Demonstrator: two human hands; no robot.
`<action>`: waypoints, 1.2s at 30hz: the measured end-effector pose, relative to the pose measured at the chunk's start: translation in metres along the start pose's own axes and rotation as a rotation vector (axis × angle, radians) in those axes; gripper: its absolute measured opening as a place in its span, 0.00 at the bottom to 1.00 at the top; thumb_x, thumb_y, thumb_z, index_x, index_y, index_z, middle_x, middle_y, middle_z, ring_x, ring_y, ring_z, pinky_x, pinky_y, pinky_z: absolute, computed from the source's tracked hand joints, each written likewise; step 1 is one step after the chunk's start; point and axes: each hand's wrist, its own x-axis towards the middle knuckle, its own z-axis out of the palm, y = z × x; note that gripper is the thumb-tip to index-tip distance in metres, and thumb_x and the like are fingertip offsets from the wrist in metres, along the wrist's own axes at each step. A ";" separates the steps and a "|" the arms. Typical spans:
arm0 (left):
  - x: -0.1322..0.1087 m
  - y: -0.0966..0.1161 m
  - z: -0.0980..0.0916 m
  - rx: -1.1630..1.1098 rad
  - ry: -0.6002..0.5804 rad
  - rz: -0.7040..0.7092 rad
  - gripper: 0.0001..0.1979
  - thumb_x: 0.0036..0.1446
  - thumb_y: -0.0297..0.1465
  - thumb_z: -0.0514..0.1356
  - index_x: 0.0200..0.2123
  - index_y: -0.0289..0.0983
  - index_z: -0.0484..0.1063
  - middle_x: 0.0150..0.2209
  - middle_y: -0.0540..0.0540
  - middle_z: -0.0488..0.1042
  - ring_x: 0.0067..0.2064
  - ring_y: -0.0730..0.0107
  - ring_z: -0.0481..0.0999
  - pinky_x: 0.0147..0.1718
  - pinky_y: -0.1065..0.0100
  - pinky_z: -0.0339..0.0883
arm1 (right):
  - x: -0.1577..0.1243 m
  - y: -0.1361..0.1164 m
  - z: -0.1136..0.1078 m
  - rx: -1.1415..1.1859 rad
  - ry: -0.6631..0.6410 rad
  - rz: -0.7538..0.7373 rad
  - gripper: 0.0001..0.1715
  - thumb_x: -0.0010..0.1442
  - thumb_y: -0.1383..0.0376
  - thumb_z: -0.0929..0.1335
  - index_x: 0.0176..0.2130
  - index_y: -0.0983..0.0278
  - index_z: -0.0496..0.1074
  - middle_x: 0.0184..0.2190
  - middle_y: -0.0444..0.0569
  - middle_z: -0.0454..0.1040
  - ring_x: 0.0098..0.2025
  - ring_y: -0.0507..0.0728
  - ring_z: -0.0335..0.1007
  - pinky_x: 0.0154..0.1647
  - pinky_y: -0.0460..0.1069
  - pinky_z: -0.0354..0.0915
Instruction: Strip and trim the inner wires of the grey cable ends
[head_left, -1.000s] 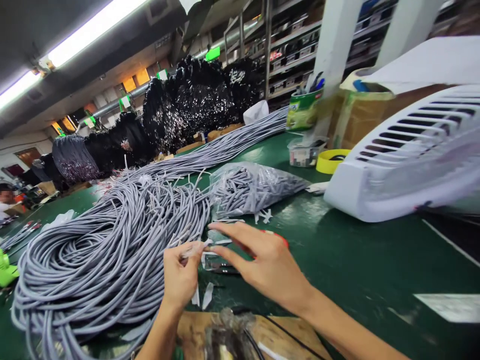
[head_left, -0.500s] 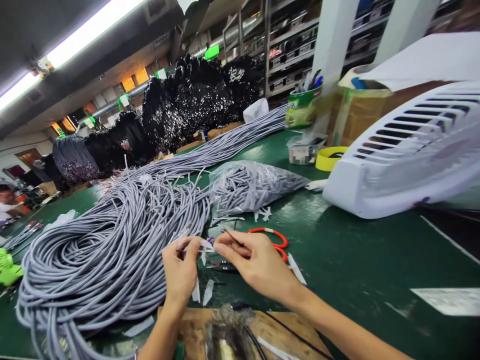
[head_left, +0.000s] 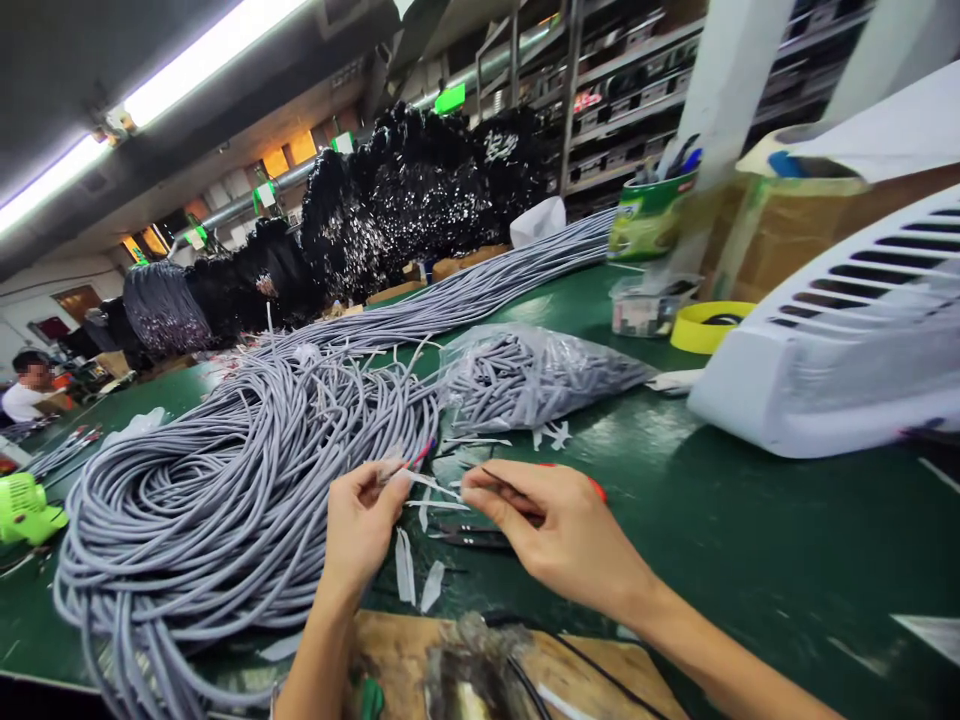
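My left hand (head_left: 364,515) pinches a cable end, from which thin coloured wires (head_left: 424,453) stick out at the fingertips. A white strip (head_left: 433,484) runs from there toward my right hand (head_left: 559,520), whose thumb and fingers are closed on its far end. Beneath and beside my right hand lie black-bladed snips (head_left: 472,537) and a red scissor handle (head_left: 598,488), partly covered. A big coil of grey cables (head_left: 225,500) spreads out left of my hands. Behind them rests a clear bag of short grey pieces (head_left: 525,380).
White scraps (head_left: 405,566) lie on the green table (head_left: 750,540). Nearest me is a wooden board (head_left: 600,665) with a dark cable. At right stand a white fan-like casing (head_left: 795,390), yellow tape (head_left: 701,328) and a green can (head_left: 651,215). A person (head_left: 28,385) sits far left.
The camera view has shifted, moving the scene rightward. My hands are farther apart, with more of the white strip and coloured wires showing. My right hand covers more of the red handles.
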 end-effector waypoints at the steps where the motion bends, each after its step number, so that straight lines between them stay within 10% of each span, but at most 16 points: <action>1: 0.000 -0.002 0.001 0.042 -0.006 0.006 0.15 0.45 0.37 0.62 0.31 0.31 0.77 0.21 0.48 0.71 0.22 0.75 0.64 0.22 0.73 0.58 | 0.000 -0.001 -0.002 0.008 0.013 -0.019 0.13 0.55 0.64 0.62 0.22 0.64 0.68 0.17 0.44 0.70 0.18 0.50 0.63 0.18 0.43 0.59; 8: -0.005 0.006 -0.007 0.316 -0.499 0.122 0.11 0.51 0.33 0.59 0.32 0.35 0.79 0.24 0.47 0.73 0.27 0.71 0.67 0.28 0.72 0.59 | 0.005 0.015 -0.007 -0.066 0.161 0.225 0.12 0.52 0.61 0.63 0.24 0.65 0.70 0.20 0.48 0.74 0.19 0.53 0.67 0.21 0.45 0.62; 16: 0.003 0.006 -0.015 -0.132 -0.124 -0.100 0.23 0.40 0.36 0.66 0.40 0.28 0.75 0.22 0.47 0.72 0.21 0.78 0.65 0.22 0.74 0.61 | 0.010 0.011 -0.009 0.013 -0.129 0.153 0.14 0.52 0.60 0.62 0.22 0.63 0.70 0.17 0.44 0.69 0.19 0.51 0.62 0.18 0.45 0.58; 22: -0.003 0.011 -0.003 -0.192 -0.244 -0.172 0.26 0.36 0.37 0.69 0.40 0.28 0.75 0.20 0.48 0.72 0.19 0.78 0.66 0.20 0.74 0.63 | 0.007 0.006 -0.003 0.094 -0.050 0.146 0.21 0.51 0.54 0.66 0.40 0.65 0.73 0.35 0.52 0.76 0.34 0.56 0.71 0.26 0.46 0.65; 36: -0.007 0.005 -0.001 0.073 -0.371 -0.094 0.11 0.45 0.33 0.63 0.29 0.29 0.78 0.20 0.45 0.74 0.22 0.72 0.70 0.24 0.71 0.66 | 0.002 0.010 0.005 -0.033 -0.107 -0.075 0.21 0.61 0.63 0.59 0.23 0.66 0.71 0.19 0.47 0.70 0.22 0.51 0.65 0.23 0.44 0.58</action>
